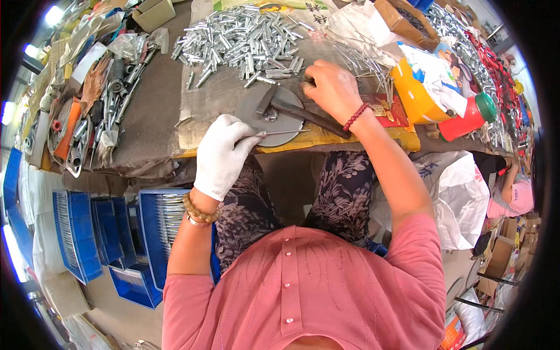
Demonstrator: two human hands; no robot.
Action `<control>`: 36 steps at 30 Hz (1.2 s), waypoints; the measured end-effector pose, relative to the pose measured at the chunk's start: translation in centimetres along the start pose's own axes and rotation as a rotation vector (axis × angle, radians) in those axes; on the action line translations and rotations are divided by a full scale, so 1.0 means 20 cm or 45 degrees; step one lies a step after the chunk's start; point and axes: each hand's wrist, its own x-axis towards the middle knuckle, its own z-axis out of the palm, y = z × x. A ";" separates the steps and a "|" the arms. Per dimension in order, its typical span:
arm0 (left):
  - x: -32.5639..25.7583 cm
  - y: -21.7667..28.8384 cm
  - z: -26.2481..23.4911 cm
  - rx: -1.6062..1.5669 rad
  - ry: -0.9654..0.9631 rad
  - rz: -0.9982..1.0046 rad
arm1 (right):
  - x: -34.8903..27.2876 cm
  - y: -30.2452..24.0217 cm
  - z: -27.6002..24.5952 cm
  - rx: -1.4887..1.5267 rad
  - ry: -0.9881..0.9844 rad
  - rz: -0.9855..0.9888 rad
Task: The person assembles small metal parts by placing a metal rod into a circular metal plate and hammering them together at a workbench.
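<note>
My left hand (220, 156), in a white glove, pinches a thin metal rod (287, 132) that points right over the near edge of a grey round plate (248, 109). A hammer (306, 114) lies with its head on that plate and its dark handle reaching right, below my right wrist. My bare right hand (333, 87) is closed with curled fingers beside the pile of short silver metal tubes (245, 44). What its fingertips hold, if anything, is hidden. Several thin metal rods (367, 61) lie beyond and to the right of this hand.
Hand tools (111, 93) crowd the bench's left side. On the right stand a yellow container (413, 93), a red jar with a green lid (466, 118) and a cardboard box (408, 23). Blue bins (149, 233) with rods sit below left; a white sack (455, 198) hangs below right.
</note>
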 end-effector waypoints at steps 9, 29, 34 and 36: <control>-0.01 0.00 0.00 0.003 0.005 0.012 | -0.05 -0.05 -0.18 1.106 -0.413 0.448; -0.02 -0.02 0.02 0.084 0.075 0.037 | -0.17 -0.40 -0.08 0.479 -0.041 -0.514; -0.02 -0.04 0.04 0.084 0.096 0.070 | -0.14 -0.44 -0.11 0.265 -0.072 -0.663; -0.02 -0.05 0.04 0.104 0.113 0.094 | -0.12 -0.48 -0.15 0.148 -0.090 -0.739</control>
